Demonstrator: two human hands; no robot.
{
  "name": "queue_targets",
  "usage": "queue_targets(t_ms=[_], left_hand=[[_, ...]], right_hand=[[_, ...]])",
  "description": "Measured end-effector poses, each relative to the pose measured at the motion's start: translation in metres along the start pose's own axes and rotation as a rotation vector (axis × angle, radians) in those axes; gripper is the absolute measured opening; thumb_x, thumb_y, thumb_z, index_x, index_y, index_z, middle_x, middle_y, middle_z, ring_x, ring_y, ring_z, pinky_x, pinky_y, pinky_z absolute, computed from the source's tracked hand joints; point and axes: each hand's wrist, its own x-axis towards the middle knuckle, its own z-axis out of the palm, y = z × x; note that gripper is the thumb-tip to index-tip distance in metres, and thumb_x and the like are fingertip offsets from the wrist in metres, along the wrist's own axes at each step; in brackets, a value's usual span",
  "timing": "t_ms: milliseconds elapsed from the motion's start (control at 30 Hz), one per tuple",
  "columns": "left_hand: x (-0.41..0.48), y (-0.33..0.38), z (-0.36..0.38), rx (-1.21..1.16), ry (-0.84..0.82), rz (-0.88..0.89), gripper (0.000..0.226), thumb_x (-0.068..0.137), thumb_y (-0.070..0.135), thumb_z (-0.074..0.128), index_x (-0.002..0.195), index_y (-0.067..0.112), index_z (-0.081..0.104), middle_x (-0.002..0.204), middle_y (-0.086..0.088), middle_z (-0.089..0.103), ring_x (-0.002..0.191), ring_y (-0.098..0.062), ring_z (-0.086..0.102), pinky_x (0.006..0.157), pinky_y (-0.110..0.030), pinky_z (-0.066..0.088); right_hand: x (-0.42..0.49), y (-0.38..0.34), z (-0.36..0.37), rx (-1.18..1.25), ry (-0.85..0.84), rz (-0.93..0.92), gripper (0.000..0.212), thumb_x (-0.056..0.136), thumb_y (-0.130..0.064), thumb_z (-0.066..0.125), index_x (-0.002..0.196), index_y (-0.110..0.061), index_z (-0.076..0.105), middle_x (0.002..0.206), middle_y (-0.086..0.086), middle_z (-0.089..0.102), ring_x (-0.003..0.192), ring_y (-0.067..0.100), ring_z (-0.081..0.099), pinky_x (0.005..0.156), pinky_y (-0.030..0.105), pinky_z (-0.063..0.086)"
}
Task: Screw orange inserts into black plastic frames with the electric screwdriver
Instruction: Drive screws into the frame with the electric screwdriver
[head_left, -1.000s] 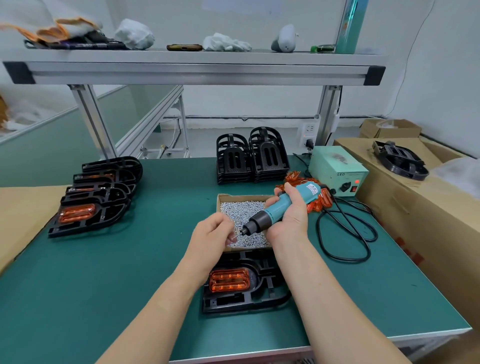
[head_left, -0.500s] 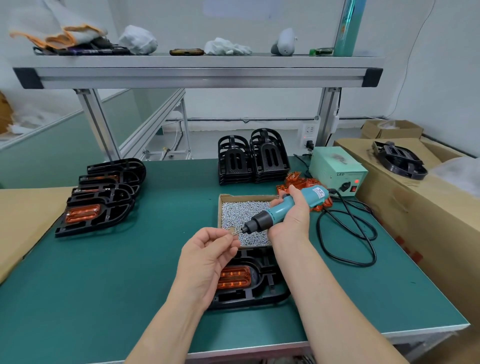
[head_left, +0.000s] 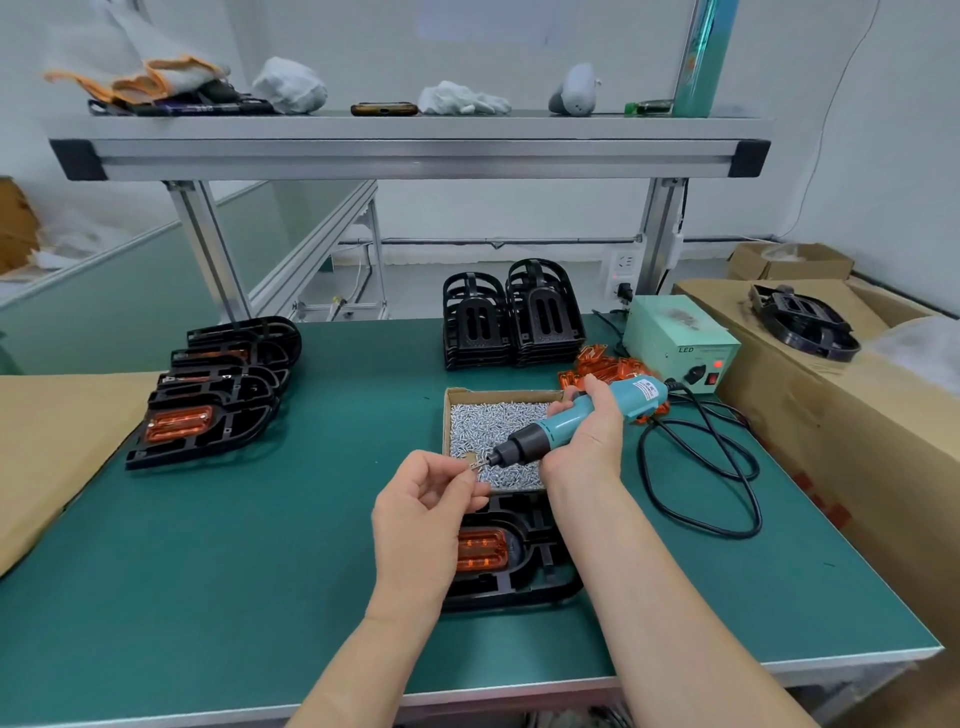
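Left hand (head_left: 431, 501): centre of the frame, palm turned up, fingers curled; thumb and forefinger pinch a small screw (head_left: 470, 460) (too small to make out in detail) held right at the driver's tip.
Right hand (head_left: 587, 441): just right of centre, fingers wrapped round the barrel of the electric screwdriver (head_left: 558, 418); the tool lies slantwise above the screw box, tip toward the lower left, cable end toward the upper right.
Work piece: one black frame (head_left: 524, 566) lies flat on the green table (head_left: 260, 519), below both hands and partly hidden by the left wrist, with one orange insert (head_left: 480, 551) seated in it.
Screw box (head_left: 498, 436): one shallow cardboard tray heaped with silver screws, touching the far edge of the frame.
Fitted frames (head_left: 213, 400): left of the frame, an overlapping row of at least four; the nearest one shows its orange insert.
Empty frames (head_left: 511, 322): two stacks, side by side, upper centre.
Loose inserts (head_left: 602, 369): one orange pile behind the right hand (count unclear).
Power unit (head_left: 675, 343): one pale green box, upper right, its black cable (head_left: 711, 531) looped on the table.
Carton (head_left: 857, 415): right edge, one black frame (head_left: 802, 322) on top.
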Motion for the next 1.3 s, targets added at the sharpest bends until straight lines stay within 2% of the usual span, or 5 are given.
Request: queue_targets(t_ms=[200,433,833,1033,1300], left_hand=[[-0.005,-0.006,-0.002,0.173,-0.008,0.149,0.027,0.088,-0.009,0.062,0.079,0.016,0.063,0.073,-0.002,0.072,0.071,-0.016,0.072,0.069,-0.023,0.056],[0.0,-0.009,-0.01,0.438,-0.061,0.48,0.033,0.083,-0.009,0.061,0.08,0.024,0.059,0.075,0.005,0.063,0.071,-0.015,0.068,0.069,-0.039,0.058],[-0.002,-0.008,-0.011,0.426,-0.122,0.431,0.024,0.084,0.003,0.065,0.088,0.026,0.063,0.076,0.007,0.067,0.073,-0.015,0.067,0.072,-0.038,0.057],[-0.001,-0.008,-0.025,0.526,-0.153,0.355,0.046,0.077,0.015,0.077,0.112,0.041,0.06,0.103,0.019,0.067,0.103,-0.003,0.062,0.093,-0.011,0.043],[0.004,-0.031,-0.053,0.785,-0.308,0.265,0.015,0.077,0.035,0.064,0.087,0.03,0.074,0.11,0.017,0.055,0.115,-0.008,0.045,0.104,-0.039,0.035]], right_hand=[[-0.002,0.001,0.0,-0.063,0.011,-0.015,0.014,0.087,-0.017,0.075,0.09,-0.018,0.062,0.075,-0.002,0.065,0.049,0.008,0.055,0.058,0.023,0.051],[-0.003,0.003,-0.001,-0.106,0.037,-0.02,0.014,0.086,-0.018,0.075,0.087,-0.017,0.061,0.068,-0.003,0.063,0.045,0.006,0.057,0.044,0.018,0.048],[-0.01,0.007,-0.001,-0.211,0.013,-0.037,0.013,0.086,-0.021,0.074,0.086,-0.017,0.062,0.055,-0.009,0.064,0.043,0.006,0.057,0.045,0.017,0.048],[-0.012,-0.004,0.003,-0.156,-0.056,-0.064,0.013,0.087,-0.017,0.073,0.085,-0.015,0.061,0.064,-0.004,0.063,0.045,0.007,0.055,0.049,0.02,0.05],[-0.019,-0.01,0.001,-0.349,-0.247,-0.354,0.016,0.086,-0.012,0.072,0.089,-0.009,0.057,0.054,-0.007,0.057,0.042,0.006,0.05,0.044,0.021,0.044]])
